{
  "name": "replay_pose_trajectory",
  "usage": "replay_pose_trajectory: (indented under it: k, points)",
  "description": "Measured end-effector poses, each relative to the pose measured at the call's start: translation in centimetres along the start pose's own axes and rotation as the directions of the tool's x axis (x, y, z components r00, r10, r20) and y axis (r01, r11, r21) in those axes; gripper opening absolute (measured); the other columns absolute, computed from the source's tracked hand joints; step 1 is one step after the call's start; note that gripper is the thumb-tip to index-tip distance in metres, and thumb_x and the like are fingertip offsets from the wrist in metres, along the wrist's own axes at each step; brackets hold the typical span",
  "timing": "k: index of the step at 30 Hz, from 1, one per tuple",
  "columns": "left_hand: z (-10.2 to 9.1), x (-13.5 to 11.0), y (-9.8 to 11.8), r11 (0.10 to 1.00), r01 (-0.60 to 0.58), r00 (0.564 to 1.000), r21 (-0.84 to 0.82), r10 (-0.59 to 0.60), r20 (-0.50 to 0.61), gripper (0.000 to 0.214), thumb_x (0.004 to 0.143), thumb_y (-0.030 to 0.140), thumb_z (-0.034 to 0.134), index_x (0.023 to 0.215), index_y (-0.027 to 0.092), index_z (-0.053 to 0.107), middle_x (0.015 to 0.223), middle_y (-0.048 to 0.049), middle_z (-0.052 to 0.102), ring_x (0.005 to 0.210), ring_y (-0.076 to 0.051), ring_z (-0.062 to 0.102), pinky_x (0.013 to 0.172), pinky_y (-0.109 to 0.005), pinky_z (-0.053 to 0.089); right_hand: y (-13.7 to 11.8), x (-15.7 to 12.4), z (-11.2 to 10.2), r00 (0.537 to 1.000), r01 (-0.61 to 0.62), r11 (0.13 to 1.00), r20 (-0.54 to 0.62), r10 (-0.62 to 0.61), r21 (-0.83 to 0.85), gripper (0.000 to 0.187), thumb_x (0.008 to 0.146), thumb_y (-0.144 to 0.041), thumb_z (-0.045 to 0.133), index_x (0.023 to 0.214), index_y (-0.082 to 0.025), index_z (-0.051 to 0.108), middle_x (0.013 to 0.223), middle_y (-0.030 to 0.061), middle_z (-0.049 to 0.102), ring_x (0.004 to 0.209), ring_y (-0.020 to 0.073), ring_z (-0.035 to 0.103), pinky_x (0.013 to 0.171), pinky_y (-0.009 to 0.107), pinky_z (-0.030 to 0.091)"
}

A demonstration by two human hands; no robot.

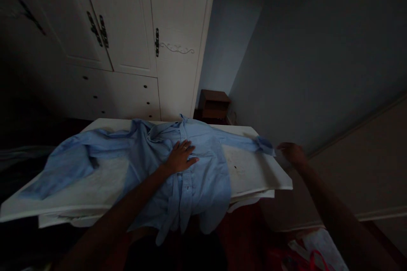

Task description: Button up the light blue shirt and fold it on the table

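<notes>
Nearest to the camera, the left forearm (pixel 136 199) and the right forearm (pixel 330 203) are seen, both bare, reaching in from the lower corners. Between them, a light blue shirt (pixel 208 169) is laid across a white worktop (pixel 251 171), with its lower edge hanging over the near side. Its front is wrinkled, and a button strip (pixel 188 186) is shown near the middle.

On the front of the shirt, the left hand (pixel 181 157) is placed palm down. Its grip is relaxed, with the fingers spread on the cloth, and nothing is grasped by it; a ring (pixel 185 147) is worn. One sleeve (pixel 241 140) is stretched to the right, and its cuff (pixel 265 145) is found near the worktop's end. Just beside this cuff the right hand (pixel 291 153) is held with bent fingers; because of blur and darkness, it cannot be told whether the cloth is gripped. The other sleeve (pixel 68 161) is spread to the left, in loose folds.

Behind the worktop, a white wardrobe (pixel 127 38) with dark handles is seen, and near it a small brown cabinet (pixel 214 103) is set beside the grey wall (pixel 318 51). At lower right, a red strap (pixel 314 255) is partly seen.
</notes>
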State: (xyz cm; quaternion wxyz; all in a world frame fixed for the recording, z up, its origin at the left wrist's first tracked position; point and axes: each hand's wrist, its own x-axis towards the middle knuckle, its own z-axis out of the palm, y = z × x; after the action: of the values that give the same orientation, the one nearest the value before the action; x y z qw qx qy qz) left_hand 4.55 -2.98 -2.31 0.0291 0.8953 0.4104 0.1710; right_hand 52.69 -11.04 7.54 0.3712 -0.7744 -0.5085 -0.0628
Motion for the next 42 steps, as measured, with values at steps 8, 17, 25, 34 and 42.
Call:
replay_pose_trajectory:
  k: [8,17,25,34,42]
  points:
    - [-1.6,-0.2,0.9,0.973,0.041,0.999,-0.228,-0.041,0.006,0.043,0.094,0.052,0.038,0.115,0.026,0.066,0.134,-0.0058,0.059,0.131,-0.024,0.047,0.112,-0.043,0.034,-11.5,-5.9,7.3,0.784,0.492,0.844,0.313,-0.536,0.213,0.039,0.072,-0.008,0.044,0.095,-0.021,0.073,0.107,0.0075,0.070,0.103,0.0231,0.064,0.100,0.041,0.047]
    - [-9.8,-2.5,-5.7,0.906,0.417,0.815,-0.076,-0.410,-0.410,0.036,0.090,0.035,0.045,0.114,0.014,0.063,0.120,-0.0161,0.061,0.118,-0.031,0.052,0.104,-0.046,0.040,-25.6,-6.7,17.0,0.526,0.614,0.646,0.376,-0.763,0.453,0.037,0.086,-0.018,0.046,0.121,-0.018,0.059,0.123,0.0103,0.060,0.118,0.0223,0.055,0.105,0.039,0.042]
    - [-11.6,-0.4,-9.6,0.754,0.630,0.766,0.184,-0.642,0.010,0.040,0.079,0.036,0.058,0.112,0.013,0.061,0.117,-0.0184,0.064,0.112,-0.033,0.057,0.089,-0.042,0.047,-36.2,-4.3,22.1,0.718,0.481,0.868,0.624,-0.310,-0.122,0.059,0.088,-0.054,0.051,0.130,-0.012,0.046,0.126,0.0225,0.056,0.115,0.0351,0.058,0.089,0.046,0.048]
    - [-13.9,-3.1,-14.0,0.656,0.741,0.661,0.144,-0.751,0.019,0.036,0.082,0.023,0.044,0.109,0.018,0.066,0.112,-0.0151,0.069,0.103,-0.030,0.065,0.081,-0.037,0.050,-29.1,-7.9,19.9,0.486,0.547,0.828,0.758,-0.435,0.124,0.025,0.082,-0.013,0.050,0.101,-0.017,0.067,0.108,0.0089,0.071,0.102,0.0210,0.066,0.089,0.028,0.047]
    - [-18.3,-2.4,-12.2,0.749,0.662,0.749,-0.018,-0.660,0.049,0.026,0.077,0.028,0.048,0.081,0.017,0.071,0.075,-0.0098,0.070,0.072,-0.025,0.068,0.067,-0.032,0.050,-24.5,-11.0,12.2,0.539,-0.112,0.849,0.749,-0.386,0.517,0.019,0.078,-0.036,0.054,0.076,-0.019,0.061,0.051,-0.0018,0.064,0.042,0.0158,0.059,0.042,0.024,0.045]
